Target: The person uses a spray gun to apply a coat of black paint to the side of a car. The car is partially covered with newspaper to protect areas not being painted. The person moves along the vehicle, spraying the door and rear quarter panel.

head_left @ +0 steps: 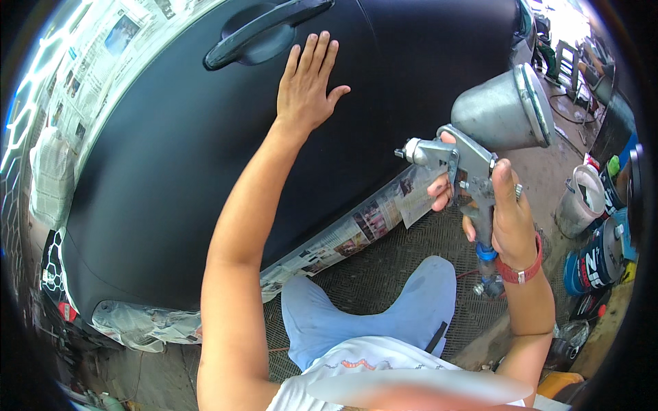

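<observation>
My left hand (307, 85) lies flat with fingers stretched against a matte black car panel (171, 171), just below a black door handle (264, 33). At the right, my right hand (510, 212) is wrapped round the grip of a metal spray gun (469, 164). A grey metal cup (497, 108) sits on top of the gun, tilted to the right. The gun's nozzle points left, over the panel and apart from it. A blue ring shows at the bottom of the grip, by my red wristband (524, 268).
Newspaper (349, 236) masks the panel's lower edge, and more newspaper (103, 61) covers the car at upper left. Dark ribbed matting (370, 288) lies under my legs. A whitish bucket (581, 198) and a dark blue can (593, 260) stand at the right, among clutter.
</observation>
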Demonstrator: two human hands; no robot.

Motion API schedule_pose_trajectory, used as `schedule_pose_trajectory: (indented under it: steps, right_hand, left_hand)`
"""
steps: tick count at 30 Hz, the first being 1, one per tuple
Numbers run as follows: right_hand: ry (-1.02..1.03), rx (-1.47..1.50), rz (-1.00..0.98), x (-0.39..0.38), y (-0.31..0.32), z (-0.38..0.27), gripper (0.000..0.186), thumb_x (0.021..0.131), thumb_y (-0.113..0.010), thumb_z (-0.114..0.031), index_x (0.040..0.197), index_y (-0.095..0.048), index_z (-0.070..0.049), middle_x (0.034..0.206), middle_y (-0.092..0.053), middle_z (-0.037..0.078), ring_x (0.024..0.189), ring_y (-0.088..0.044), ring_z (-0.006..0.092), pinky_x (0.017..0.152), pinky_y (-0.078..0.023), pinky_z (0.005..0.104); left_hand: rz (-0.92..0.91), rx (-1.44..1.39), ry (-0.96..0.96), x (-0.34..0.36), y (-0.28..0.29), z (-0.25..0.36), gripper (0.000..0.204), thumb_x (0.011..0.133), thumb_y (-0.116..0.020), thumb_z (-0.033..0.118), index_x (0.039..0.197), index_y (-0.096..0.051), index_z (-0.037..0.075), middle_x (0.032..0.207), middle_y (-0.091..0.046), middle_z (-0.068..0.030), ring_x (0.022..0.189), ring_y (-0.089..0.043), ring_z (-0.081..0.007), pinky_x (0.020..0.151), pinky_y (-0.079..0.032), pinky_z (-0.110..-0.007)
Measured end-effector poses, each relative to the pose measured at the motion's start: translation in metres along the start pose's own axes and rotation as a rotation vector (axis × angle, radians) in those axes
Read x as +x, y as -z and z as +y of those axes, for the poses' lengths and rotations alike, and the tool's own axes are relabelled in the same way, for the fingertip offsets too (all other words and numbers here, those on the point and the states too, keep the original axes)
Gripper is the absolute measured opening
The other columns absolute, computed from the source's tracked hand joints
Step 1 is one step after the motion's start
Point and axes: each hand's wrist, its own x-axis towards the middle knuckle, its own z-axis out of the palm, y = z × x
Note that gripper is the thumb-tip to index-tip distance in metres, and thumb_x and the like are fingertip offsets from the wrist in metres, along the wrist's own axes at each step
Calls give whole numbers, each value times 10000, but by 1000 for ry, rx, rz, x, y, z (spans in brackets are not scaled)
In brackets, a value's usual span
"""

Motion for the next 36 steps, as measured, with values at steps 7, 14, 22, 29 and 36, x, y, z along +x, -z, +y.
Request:
schedule_pose_trajectory:
  steps: [7, 14, 22, 29, 36]
  right_hand:
    - [-22, 47, -21, 0, -6, -1, 894, 1101, -396, -713, 1562, -513, 43, 1123, -763, 162, 960, -748, 132, 509, -525, 191]
    - [-40, -32, -16, -3, -6, -10, 930, 1091, -377, -735, 1575, -492, 51, 1115, -767, 171, 954, -754, 152, 495, -518, 190]
    - [-8, 43, 22, -7, -16, -3, 924, 1103, -372, -719, 1603, -457, 53, 1109, -766, 189, 932, -756, 171, 478, -512, 191]
    - [25, 51, -91, -4, -29, -6, 941, 1096, -332, -741, 1617, -439, 36, 1096, -762, 198, 931, -766, 187, 458, -515, 183]
    - [96, 65, -266, -10, -45, -21, 960, 1088, -339, -751, 1605, -458, 49, 1100, -777, 190, 960, -781, 176, 484, -544, 173]
  left_hand:
    - [30, 108, -5, 84, -7, 16, 979, 1011, -557, 701, 1689, -332, 31, 1762, -320, -164, 1648, -252, -306, 1351, -169, -473]
    - [19, 20, 60, 26, -8, 8, 974, 998, -597, 676, 1698, -325, 55, 1780, -294, -122, 1655, -236, -287, 1350, -153, -493]
    - [40, -74, 56, 101, -17, 28, 1049, 946, -697, 661, 1655, -343, -26, 1746, -321, -213, 1659, -215, -353, 1356, -151, -477]
    - [77, 93, 58, 71, 5, 20, 840, 1015, -584, 669, 1678, -415, 183, 1765, -354, -56, 1653, -254, -283, 1349, -193, -461]
    - [202, 78, 303, -109, 150, -89, 736, 1007, -639, 614, 1628, -513, 241, 1706, -456, -78, 1597, -373, -352, 1302, -266, -555]
